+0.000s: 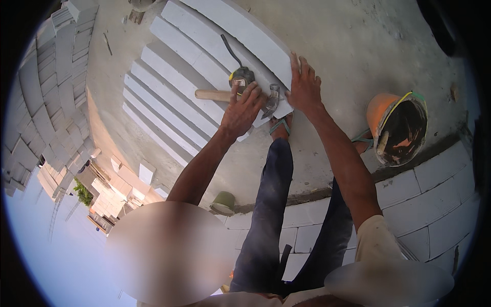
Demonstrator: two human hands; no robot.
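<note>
My left hand (240,110) is closed over the wooden handle of a hammer (212,95), whose metal head shows beside the fingers. The hammer lies across the near ends of several long white blocks (176,66) set in a row. Against my left fingertips is a black and yellow tape measure (242,77), with a dark strap stretching away from it. My right hand (306,88) has its fingers spread and touches the near right end of the farthest white block (250,30). Its palm side is hidden.
An orange bucket (382,110) with dark residue inside stands at the right. A small green bucket (223,200) sits near my legs, beside a low wall of white blocks (404,192). Stacked blocks (56,77) rise at the left. My sandalled foot (281,128) is close to the row.
</note>
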